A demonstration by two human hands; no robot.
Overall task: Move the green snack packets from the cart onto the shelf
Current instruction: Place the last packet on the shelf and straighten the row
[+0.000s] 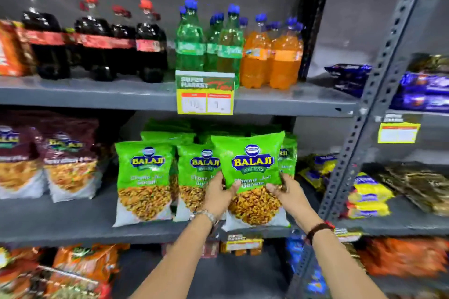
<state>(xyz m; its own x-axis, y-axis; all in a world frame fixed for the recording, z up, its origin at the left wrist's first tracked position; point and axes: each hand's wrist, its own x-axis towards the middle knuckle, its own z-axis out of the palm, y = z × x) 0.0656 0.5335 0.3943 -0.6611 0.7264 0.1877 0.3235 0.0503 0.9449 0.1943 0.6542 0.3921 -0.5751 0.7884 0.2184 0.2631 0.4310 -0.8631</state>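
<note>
Head view: a green Balaji Chana Jor Garam packet (252, 177) is held upright at the front of the middle shelf (73, 223), its bottom edge at or just above the shelf lip, contact not clear. It is gripped from both sides: the left hand (218, 195) is closed on its left edge with the thumb across the front, the right hand (283, 192) is closed on its right edge. More green packets (143, 182) are stood in a row beside and behind it. The cart is not in view. Risk, as judged: if released so near the lip, the packet could tip forward off the shelf, or the neighbouring packets could be knocked over when it is pushed back. Grey metal shelving (352, 143) is seen, with soft drink bottles (209, 41) above, a yellow price tag (205, 102) on the upper shelf edge, maroon snack packets (70, 162) to the left, dim store lighting
</note>
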